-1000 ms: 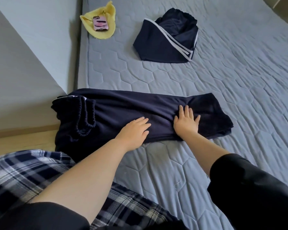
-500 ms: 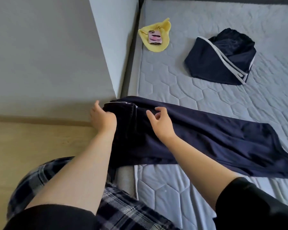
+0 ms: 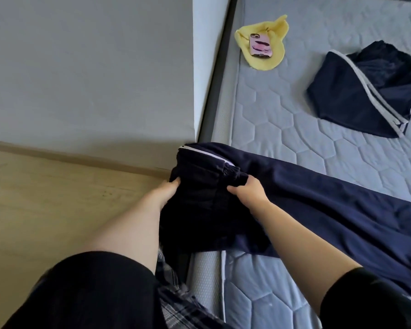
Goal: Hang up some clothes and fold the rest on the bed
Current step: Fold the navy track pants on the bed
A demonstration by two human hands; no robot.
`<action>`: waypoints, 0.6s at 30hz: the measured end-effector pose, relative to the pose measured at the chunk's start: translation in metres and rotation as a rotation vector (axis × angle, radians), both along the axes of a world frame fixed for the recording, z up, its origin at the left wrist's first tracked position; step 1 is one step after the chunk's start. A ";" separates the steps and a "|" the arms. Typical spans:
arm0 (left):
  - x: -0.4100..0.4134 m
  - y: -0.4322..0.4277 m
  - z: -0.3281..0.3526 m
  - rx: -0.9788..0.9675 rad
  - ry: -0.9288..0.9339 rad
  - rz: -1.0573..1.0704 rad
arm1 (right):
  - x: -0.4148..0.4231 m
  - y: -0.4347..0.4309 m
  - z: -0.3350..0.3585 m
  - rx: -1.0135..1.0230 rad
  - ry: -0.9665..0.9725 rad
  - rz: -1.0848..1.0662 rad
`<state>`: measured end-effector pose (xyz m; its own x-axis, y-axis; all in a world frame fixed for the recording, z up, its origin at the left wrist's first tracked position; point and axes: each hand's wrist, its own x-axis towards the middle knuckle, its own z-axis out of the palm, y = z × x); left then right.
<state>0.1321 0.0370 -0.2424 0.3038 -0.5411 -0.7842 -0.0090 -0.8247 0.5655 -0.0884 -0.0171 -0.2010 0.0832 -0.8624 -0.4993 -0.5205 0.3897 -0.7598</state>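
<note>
Long navy trousers (image 3: 318, 205) with a white side stripe lie across the grey quilted bed (image 3: 282, 115), their waistband end hanging over the bed's left edge. My left hand (image 3: 166, 189) grips the waistband end from the left, fingers curled into the dark cloth. My right hand (image 3: 247, 189) grips the same end from the right, just below the gathered elastic. A second navy garment (image 3: 356, 96) with white stripes lies folded at the far right of the bed.
A yellow cloth (image 3: 268, 53) with a pink phone (image 3: 260, 45) on it lies near the bed's far left edge. A grey wall (image 3: 93, 67) stands to the left, with wooden floor (image 3: 57, 198) beneath. Plaid-clad legs (image 3: 176, 295) show at the bottom.
Both hands moved from the middle of the trousers to the waistband end at the bed's left edge and took hold of it. My view swung left.
</note>
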 end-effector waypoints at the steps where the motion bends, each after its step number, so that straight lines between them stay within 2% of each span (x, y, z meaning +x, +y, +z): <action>1: 0.005 0.000 0.000 0.027 0.071 0.010 | 0.002 -0.001 -0.002 -0.009 0.017 -0.007; 5: 0.023 -0.003 -0.002 0.069 0.339 0.061 | 0.000 -0.007 -0.008 0.040 -0.030 -0.015; 7: 0.028 -0.005 0.005 0.065 0.348 0.084 | -0.005 -0.010 -0.007 0.096 -0.078 -0.006; 9: 0.031 -0.005 0.016 0.044 0.290 0.096 | -0.007 -0.010 -0.006 0.106 -0.075 0.016; 12: 0.029 -0.008 0.044 0.007 0.137 0.066 | -0.005 -0.007 -0.004 0.010 0.021 0.030; 16: 0.014 -0.016 0.102 -0.041 -0.216 -0.131 | -0.002 0.008 0.009 -0.150 0.186 -0.009; 18: -0.001 -0.015 0.135 -0.118 -0.303 -0.212 | -0.008 0.018 0.016 -0.217 0.277 0.000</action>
